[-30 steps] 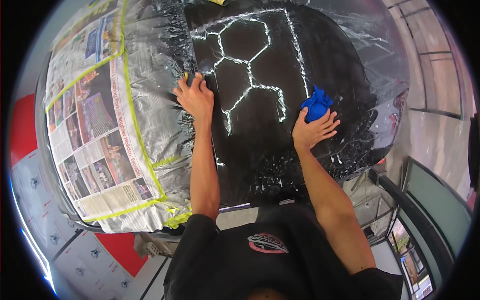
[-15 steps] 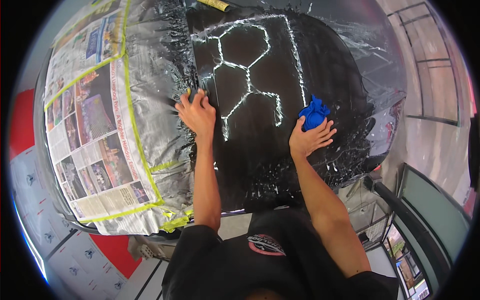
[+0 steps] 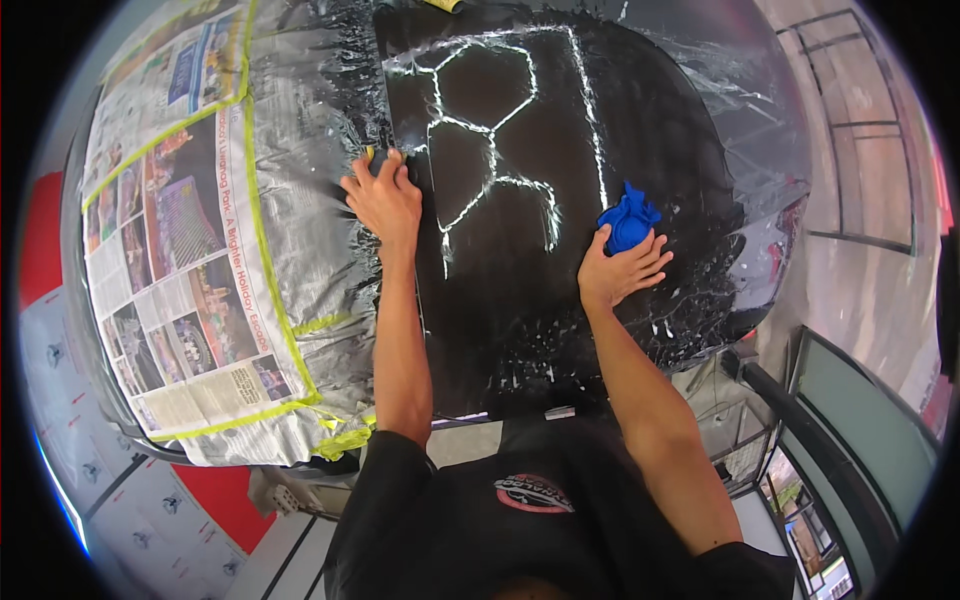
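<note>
My left hand presses down at the left edge of the black panel. Its fingers curl over a small yellow-edged thing, mostly hidden, whose kind I cannot make out. White foamy lines run over the panel in loops and streaks, to the right of that hand. My right hand rests on the panel's right side, its thumb and palm against a bunched blue cloth with its fingers spread beside it.
Newspaper edged with yellow-green tape and a silvery sheet cover the surface on the left. A yellow object lies at the far edge. A dark post stands at the lower right.
My left hand has slid a little farther away along the panel's left edge, with the yellow-edged thing under its fingers. My right hand and the blue cloth have stayed nearly in place.
</note>
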Motion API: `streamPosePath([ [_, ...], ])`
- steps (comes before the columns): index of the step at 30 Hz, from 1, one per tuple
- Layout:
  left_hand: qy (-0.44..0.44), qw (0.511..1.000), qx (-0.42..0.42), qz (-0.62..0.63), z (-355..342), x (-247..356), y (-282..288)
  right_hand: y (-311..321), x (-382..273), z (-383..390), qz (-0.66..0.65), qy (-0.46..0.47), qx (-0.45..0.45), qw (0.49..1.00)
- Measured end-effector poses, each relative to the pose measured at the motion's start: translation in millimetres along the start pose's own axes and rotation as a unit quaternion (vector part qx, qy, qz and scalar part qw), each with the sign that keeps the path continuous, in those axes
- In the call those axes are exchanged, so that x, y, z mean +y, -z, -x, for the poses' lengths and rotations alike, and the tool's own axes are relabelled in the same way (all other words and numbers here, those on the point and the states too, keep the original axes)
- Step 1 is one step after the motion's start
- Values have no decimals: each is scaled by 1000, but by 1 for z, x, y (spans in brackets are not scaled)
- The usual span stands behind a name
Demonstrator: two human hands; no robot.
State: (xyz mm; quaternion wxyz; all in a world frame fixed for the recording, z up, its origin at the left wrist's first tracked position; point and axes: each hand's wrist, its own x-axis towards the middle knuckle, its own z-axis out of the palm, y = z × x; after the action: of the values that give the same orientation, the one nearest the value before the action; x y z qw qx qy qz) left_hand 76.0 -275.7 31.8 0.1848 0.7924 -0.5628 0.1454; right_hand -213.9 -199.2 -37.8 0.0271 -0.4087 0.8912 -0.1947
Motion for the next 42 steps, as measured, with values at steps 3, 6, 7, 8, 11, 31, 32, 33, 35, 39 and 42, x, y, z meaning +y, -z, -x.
streamPosePath([
  [3, 15, 1000, -14, 24, 30, 6, 6, -3, 8, 0, -2, -7, -5, 1000],
  [6, 23, 999, -28, 19, 14, 4, 6, -5, 6, 2, -3, -3, -1, 1000],
  [7, 12, 1000, -14, 12, -2, 4, 4, -5, 4, 2, -5, -1, -4, 1000],
  [8, 1, 1000, -2, 6, -13, 4, 0, -5, 2, -1, -7, -2, -5, 1000],
  [11, 11, 1000, 2, 26, -2, 6, 2, -3, 3, 0, -5, -6, -9, 1000],
  [31, 57, 997, 38, 34, -3, 2, 0, -7, 0, 7, 3, -4, -9, 1000],
  [32, 53, 997, 38, 42, 6, 2, -1, -5, 4, 8, 8, -3, -8, 1000],
  [33, 55, 997, 38, 45, 17, 7, -1, -8, 6, 3, 8, -7, -6, 1000],
  [35, 38, 997, 26, 68, 43, 15, 10, -10, 10, -1, 11, -18, -3, 1000],
  [39, 54, 998, 21, 40, 9, 9, 6, -8, 5, 1, 17, -9, 4, 1000],
  [42, 47, 998, 29, 32, 7, 9, 3, -5, 3, 1, -4, -9, -17, 1000],
])
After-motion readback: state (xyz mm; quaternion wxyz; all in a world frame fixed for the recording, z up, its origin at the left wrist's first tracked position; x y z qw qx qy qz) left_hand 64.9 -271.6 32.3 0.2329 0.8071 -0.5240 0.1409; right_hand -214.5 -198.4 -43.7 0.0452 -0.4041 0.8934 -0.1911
